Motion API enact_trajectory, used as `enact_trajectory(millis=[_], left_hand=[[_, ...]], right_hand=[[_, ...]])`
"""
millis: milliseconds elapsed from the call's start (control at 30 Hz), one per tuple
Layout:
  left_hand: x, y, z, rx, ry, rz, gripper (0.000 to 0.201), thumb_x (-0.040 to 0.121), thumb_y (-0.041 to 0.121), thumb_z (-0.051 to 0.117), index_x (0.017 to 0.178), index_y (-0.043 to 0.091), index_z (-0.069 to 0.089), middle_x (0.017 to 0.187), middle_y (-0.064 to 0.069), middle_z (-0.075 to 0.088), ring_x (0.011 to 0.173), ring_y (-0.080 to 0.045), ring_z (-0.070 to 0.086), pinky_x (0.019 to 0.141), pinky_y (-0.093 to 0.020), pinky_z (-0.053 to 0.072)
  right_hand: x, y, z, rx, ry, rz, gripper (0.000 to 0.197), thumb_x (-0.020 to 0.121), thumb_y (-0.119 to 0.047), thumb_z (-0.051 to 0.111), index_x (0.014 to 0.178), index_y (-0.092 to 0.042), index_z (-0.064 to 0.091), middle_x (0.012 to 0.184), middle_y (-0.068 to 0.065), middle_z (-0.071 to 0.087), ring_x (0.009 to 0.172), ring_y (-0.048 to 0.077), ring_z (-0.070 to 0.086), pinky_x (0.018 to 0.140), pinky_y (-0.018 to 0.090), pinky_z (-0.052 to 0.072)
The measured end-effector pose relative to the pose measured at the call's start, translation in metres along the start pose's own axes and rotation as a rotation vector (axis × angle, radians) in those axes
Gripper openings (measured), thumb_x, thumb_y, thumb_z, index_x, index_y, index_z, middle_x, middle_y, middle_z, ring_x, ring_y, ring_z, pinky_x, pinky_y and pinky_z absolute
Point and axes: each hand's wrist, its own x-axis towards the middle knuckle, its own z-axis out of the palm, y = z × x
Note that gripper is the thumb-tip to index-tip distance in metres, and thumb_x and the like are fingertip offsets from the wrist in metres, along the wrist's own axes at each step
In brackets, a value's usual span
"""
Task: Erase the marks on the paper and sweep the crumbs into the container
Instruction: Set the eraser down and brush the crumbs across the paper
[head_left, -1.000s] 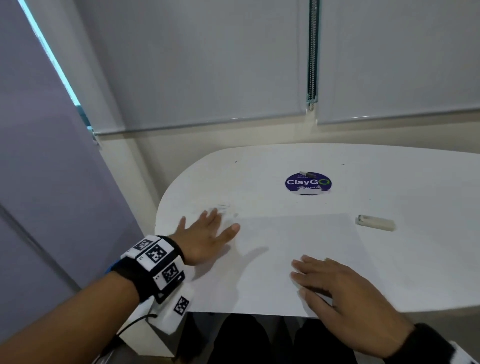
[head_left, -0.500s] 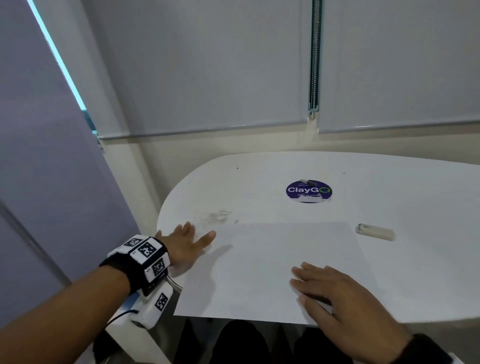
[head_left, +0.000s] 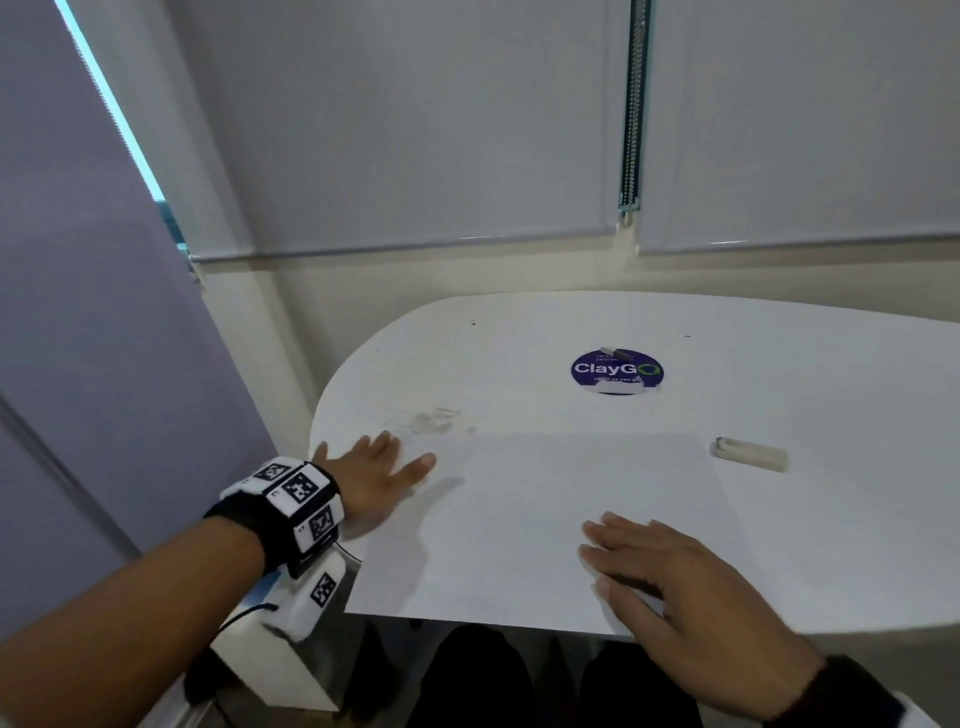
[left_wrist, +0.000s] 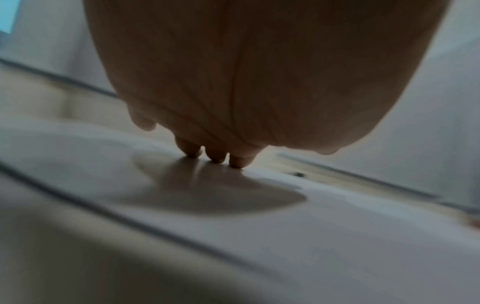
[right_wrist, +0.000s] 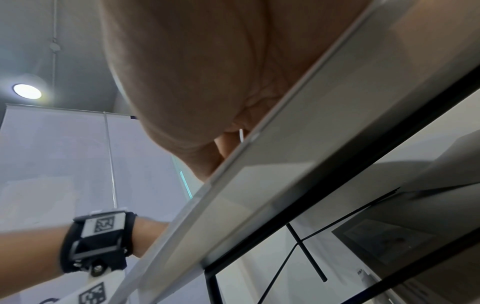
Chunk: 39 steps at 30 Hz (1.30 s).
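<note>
While my left hand (head_left: 371, 470) lies flat at the left rim of the table (head_left: 831, 395), fingers straight and holding nothing, I judge that I am in the sweeping step. Its fingertips (left_wrist: 215, 157) touch the bare surface in the left wrist view. Just beyond those fingertips sits a grey smudge of crumbs (head_left: 434, 418), off the paper (head_left: 545, 499) and close to its far left corner. To the right of that hand the paper looks clean to me; I see no marks on it, though faint ones could escape the camera. My right hand (head_left: 675, 582) rests on the near right part of the sheet, fingers stretched out and together, pinning it and gripping nothing. Past that hand, to its far right and off the sheet, lies the eraser (head_left: 750, 454). I cannot pick out the container for certain; a white box (head_left: 270, 654) below my left wrist may be it. Next, I would draw the crumbs with the left palm towards the table rim, slowly, so none scatter.
</note>
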Motion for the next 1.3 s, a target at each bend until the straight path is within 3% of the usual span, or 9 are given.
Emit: enact_trajectory(millis=[67, 167, 267, 367, 500, 667, 867, 1100, 1300], left_hand=[[-0.007, 0.002, -0.009, -0.037, 0.006, 0.001, 0.067, 0.094, 0.071, 0.008, 0.154, 0.045, -0.01, 0.167, 0.0, -0.01, 0.153, -0.022, -0.006, 0.117, -0.063, -0.001], [-0.039, 0.055, -0.028, -0.123, -0.002, 0.266, 0.104, 0.069, 0.089, -0.003, 0.158, 0.035, -0.006, 0.164, 0.008, -0.02, 0.15, -0.012, -0.018, 0.119, -0.057, -0.009], [-0.065, 0.121, -0.035, -0.198, -0.04, 0.521, 0.083, 0.09, 0.077, 0.002, 0.159, 0.031, -0.003, 0.165, 0.013, -0.014, 0.15, -0.008, -0.014, 0.121, -0.05, -0.011], [-0.058, 0.155, -0.036, -0.221, -0.071, 0.571, 0.077, 0.095, 0.071, 0.005, 0.159, 0.028, 0.001, 0.166, 0.012, -0.009, 0.152, -0.011, -0.01, 0.12, -0.053, -0.011], [-0.037, 0.146, -0.04, -0.259, -0.099, 0.509, 0.076, 0.095, 0.071, 0.003, 0.159, 0.03, -0.001, 0.165, 0.013, -0.012, 0.151, -0.011, -0.013, 0.119, -0.057, -0.01], [-0.025, 0.094, -0.018, -0.196, -0.069, 0.35, 0.073, 0.096, 0.071, 0.008, 0.157, 0.035, -0.011, 0.162, 0.014, -0.022, 0.15, -0.013, -0.019, 0.119, -0.057, -0.01], [-0.016, 0.023, -0.009, -0.112, 0.0, -0.017, 0.127, 0.051, 0.096, -0.019, 0.158, 0.029, -0.008, 0.165, 0.006, -0.016, 0.153, -0.02, -0.008, 0.119, -0.058, -0.009], [-0.051, 0.103, -0.024, -0.222, -0.048, 0.484, 0.081, 0.089, 0.075, 0.002, 0.158, 0.033, -0.007, 0.164, 0.012, -0.018, 0.15, -0.01, -0.018, 0.121, -0.052, -0.01], [-0.025, 0.066, 0.003, -0.117, 0.0, 0.345, 0.056, 0.101, 0.061, 0.012, 0.139, 0.05, -0.028, 0.155, 0.018, -0.034, 0.147, -0.013, -0.027, 0.119, -0.058, -0.011]], right_hand=[[0.001, 0.0, 0.0, 0.002, 0.002, -0.002, 0.043, 0.094, -0.053, 0.038, 0.133, -0.046, 0.051, 0.141, -0.04, 0.033, 0.133, -0.027, 0.01, 0.114, 0.008, 0.006], [0.001, 0.0, -0.001, 0.0, 0.027, -0.015, 0.041, 0.093, -0.055, 0.037, 0.131, -0.048, 0.052, 0.139, -0.042, 0.032, 0.133, -0.026, 0.012, 0.115, 0.01, 0.01], [0.001, -0.001, -0.003, 0.009, 0.047, -0.056, 0.038, 0.088, -0.056, 0.037, 0.113, -0.05, 0.064, 0.122, -0.043, 0.05, 0.123, -0.018, 0.041, 0.107, 0.013, 0.032], [0.002, -0.003, -0.004, 0.048, 0.082, -0.069, 0.022, 0.09, -0.042, 0.046, 0.091, -0.044, 0.068, 0.097, -0.031, 0.06, 0.098, -0.006, 0.058, 0.081, 0.019, 0.047], [0.002, 0.002, -0.003, 0.037, 0.045, -0.064, 0.041, 0.09, -0.052, 0.037, 0.121, -0.045, 0.064, 0.129, -0.041, 0.046, 0.128, -0.019, 0.035, 0.108, 0.013, 0.026], [0.001, 0.004, 0.003, 0.031, 0.043, -0.03, 0.053, 0.086, -0.06, 0.028, 0.128, -0.045, 0.057, 0.136, -0.039, 0.041, 0.134, -0.022, 0.023, 0.113, 0.011, 0.016], [-0.001, 0.004, 0.006, 0.043, 0.078, -0.017, 0.052, 0.087, -0.06, 0.03, 0.126, -0.044, 0.059, 0.136, -0.038, 0.043, 0.133, -0.022, 0.026, 0.114, 0.015, 0.019], [0.0, 0.002, 0.002, 0.027, 0.069, -0.022, 0.054, 0.085, -0.074, 0.026, 0.122, -0.051, 0.058, 0.133, -0.043, 0.04, 0.133, -0.022, 0.025, 0.114, 0.016, 0.02], [0.0, 0.006, 0.007, 0.052, 0.096, -0.021, 0.048, 0.088, -0.061, 0.033, 0.125, -0.047, 0.059, 0.134, -0.04, 0.044, 0.133, -0.02, 0.027, 0.114, 0.019, 0.023]])
